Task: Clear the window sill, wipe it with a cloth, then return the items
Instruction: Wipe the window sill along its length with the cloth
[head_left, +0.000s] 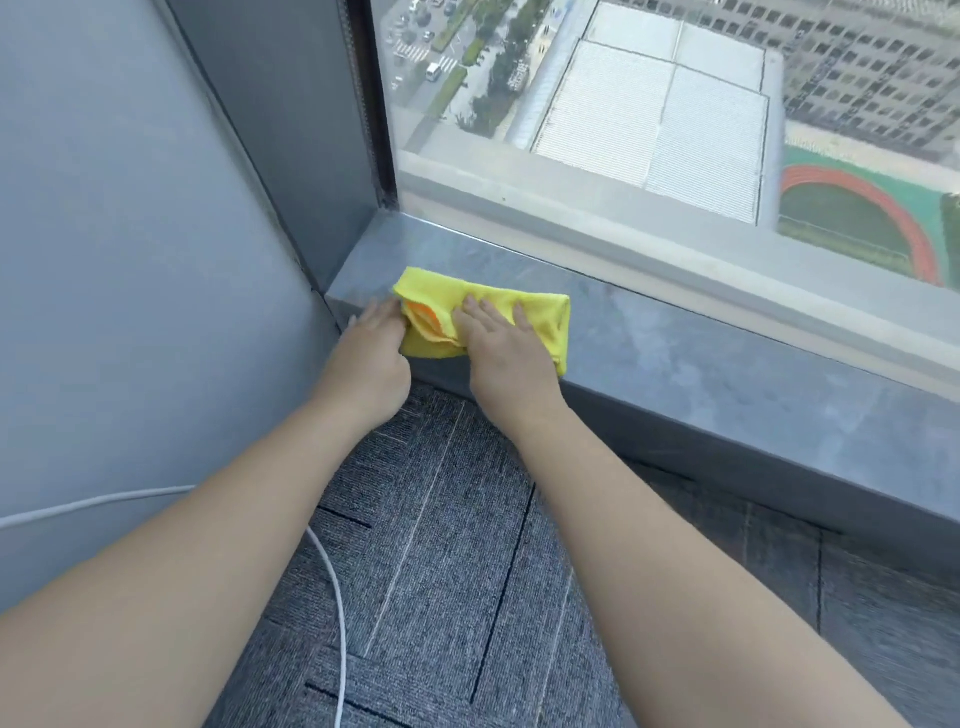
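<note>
Head view: a folded yellow cloth (483, 317) is seen lying flat on the grey window sill (701, 364), near the sill's left end where it meets the side wall (130, 234).
Cloth position: it is spread across the sill top, with its near edge at the sill's front lip; an orange inner layer is exposed at the left fold.
Cloth handling: it is judged soft, light and limp; it can be expected to bunch or unfold if dragged by one corner, so it is best pressed flat under a palm or gathered at the folded left edge.
Right hand (501, 353): it is laid palm-down on the cloth, fingers straight and slightly spread, pressing rather than gripping.
Left hand (371, 353): it is placed at the cloth's left edge, touching the fold; whether the fingertips pinch the fabric cannot be told.
Sill: smooth and faintly streaked; no items are seen on the visible stretch, so the wiping step is judged to be in hand.
Window glass (675, 130): rooftops and a running track are seen far below.
Floor: grey carpet tiles (441, 571) are crossed by a white cable (332, 597).
</note>
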